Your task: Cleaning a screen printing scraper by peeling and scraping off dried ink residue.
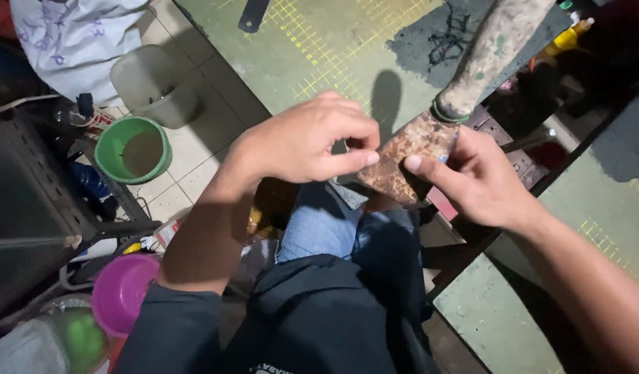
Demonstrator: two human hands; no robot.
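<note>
A rusty flat blade [409,156] with a thick, worn wooden handle [496,52] lies across the edge of a green cutting mat [319,48]. My left hand [305,142] pinches the blade's lower tip between thumb and fingers. My right hand [475,176] grips the blade's right edge, thumb pressed on its face. Both hands hold it above my lap, over blue jeans [319,225].
A green bowl [132,149] and a translucent grey tub [153,83] stand on the tiled floor at left. A pink bowl [122,291] sits lower left. A white printed bag [73,41] lies top left. A second green mat [610,208] is at right.
</note>
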